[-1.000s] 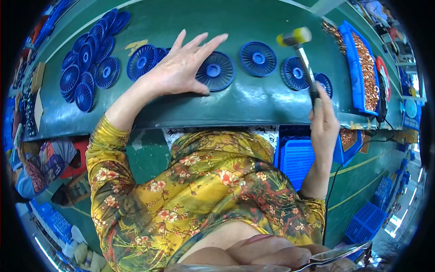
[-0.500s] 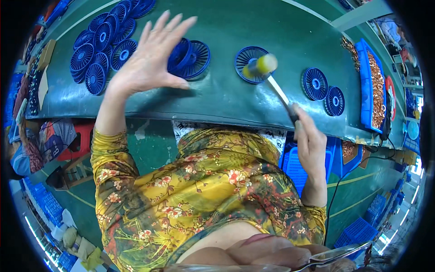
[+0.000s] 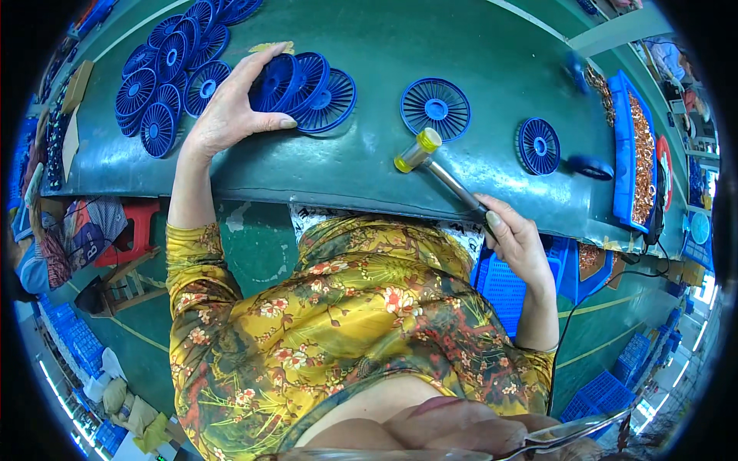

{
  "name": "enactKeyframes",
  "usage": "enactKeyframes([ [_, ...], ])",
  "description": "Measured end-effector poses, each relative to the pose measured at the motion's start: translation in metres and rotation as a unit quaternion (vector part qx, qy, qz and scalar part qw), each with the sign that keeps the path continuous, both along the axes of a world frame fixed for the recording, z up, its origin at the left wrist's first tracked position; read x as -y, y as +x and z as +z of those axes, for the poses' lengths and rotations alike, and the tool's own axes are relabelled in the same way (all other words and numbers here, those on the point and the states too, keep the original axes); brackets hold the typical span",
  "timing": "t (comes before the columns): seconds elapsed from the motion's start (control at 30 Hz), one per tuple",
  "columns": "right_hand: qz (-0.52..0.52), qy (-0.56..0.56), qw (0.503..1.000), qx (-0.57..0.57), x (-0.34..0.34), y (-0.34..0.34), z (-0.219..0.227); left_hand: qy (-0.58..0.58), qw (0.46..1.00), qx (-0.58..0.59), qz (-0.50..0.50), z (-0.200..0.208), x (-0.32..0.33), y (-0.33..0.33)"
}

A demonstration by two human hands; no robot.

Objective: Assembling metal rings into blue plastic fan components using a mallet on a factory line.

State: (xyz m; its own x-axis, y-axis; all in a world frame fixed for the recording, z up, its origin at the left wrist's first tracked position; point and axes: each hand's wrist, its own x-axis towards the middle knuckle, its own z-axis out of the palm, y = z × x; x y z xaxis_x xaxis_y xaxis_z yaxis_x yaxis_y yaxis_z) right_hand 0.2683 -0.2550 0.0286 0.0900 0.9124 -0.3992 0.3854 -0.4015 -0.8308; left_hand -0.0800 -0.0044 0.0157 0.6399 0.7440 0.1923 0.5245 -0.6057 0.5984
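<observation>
My right hand (image 3: 516, 237) grips the dark handle of a mallet (image 3: 453, 184). Its yellow double-faced head hovers just on my side of a blue spoked disc (image 3: 436, 109) in the middle of the table. At the left, my left hand (image 3: 234, 111) curves round the rim of another blue disc (image 3: 274, 83), thumb on the near side and fingers on the far side. That disc overlaps two more discs (image 3: 329, 104) fanned out to its right. Farther right is a single disc (image 3: 538, 146), with a tilted, blurred one (image 3: 590, 167) beside it.
A heap of blue discs (image 3: 173, 54) covers the far left of the green table (image 3: 369, 46). At the right edge stands a blue tray (image 3: 621, 146) of small copper-coloured parts. A blurred blue object (image 3: 575, 73) is near its far end. Blue crates (image 3: 500, 288) stand below the table edge.
My left hand has come down from spread fingers onto the disc. The mallet head has moved off the middle disc toward me. The rightmost disc has shifted right and tilted.
</observation>
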Motion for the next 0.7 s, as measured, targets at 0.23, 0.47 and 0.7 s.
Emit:
enactKeyframes([
  [0.23,-0.006,-0.073,0.997,-0.014,-0.012,0.011,0.009,0.216,0.971,0.087,0.057,0.01,0.039,0.024],
  [0.47,-0.081,0.068,0.961,0.255,-0.022,0.017,0.0,0.161,0.987,0.021,-0.008,-0.011,0.107,0.113],
  [0.7,-0.147,0.24,0.956,0.079,-0.002,0.008,0.026,0.067,0.997,0.01,-0.043,-0.024,0.106,0.137],
])
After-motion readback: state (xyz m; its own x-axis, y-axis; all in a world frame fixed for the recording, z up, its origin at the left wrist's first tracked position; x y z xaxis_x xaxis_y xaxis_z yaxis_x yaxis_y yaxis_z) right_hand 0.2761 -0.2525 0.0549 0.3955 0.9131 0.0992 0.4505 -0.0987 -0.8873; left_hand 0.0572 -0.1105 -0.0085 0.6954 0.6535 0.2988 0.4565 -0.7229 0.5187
